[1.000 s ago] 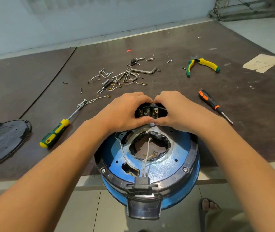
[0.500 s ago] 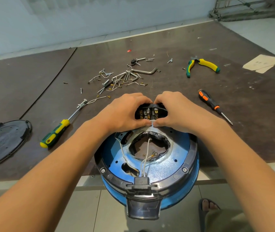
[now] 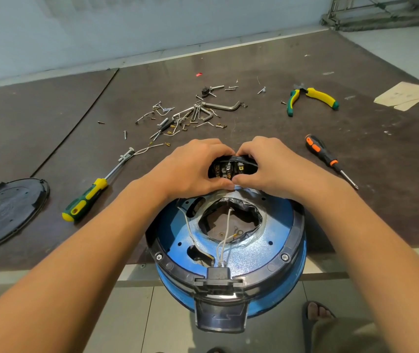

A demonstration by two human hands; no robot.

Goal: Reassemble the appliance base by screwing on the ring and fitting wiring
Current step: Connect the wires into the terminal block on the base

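Note:
The blue appliance base (image 3: 274, 233) lies upside down at the table's near edge, with a black ring (image 3: 296, 240) round its rim. White wires (image 3: 222, 240) run from its ragged centre opening to a black connector (image 3: 218, 275) at the front. At the far rim, my left hand (image 3: 193, 169) and my right hand (image 3: 272, 166) together grip a small black switch block (image 3: 231, 168) with metal terminals. Fingers curl over its top and both thumbs press under it.
A green-yellow screwdriver (image 3: 88, 197) lies left, an orange-black screwdriver (image 3: 328, 159) right. Pliers (image 3: 310, 98) sit at the back right. Several loose screws, clips and a hex key (image 3: 193, 113) are scattered behind my hands. A black round cover (image 3: 2, 212) rests far left.
Both hands stay on the switch block at the base's far rim. The thumbs have closed together under it. Little else has moved.

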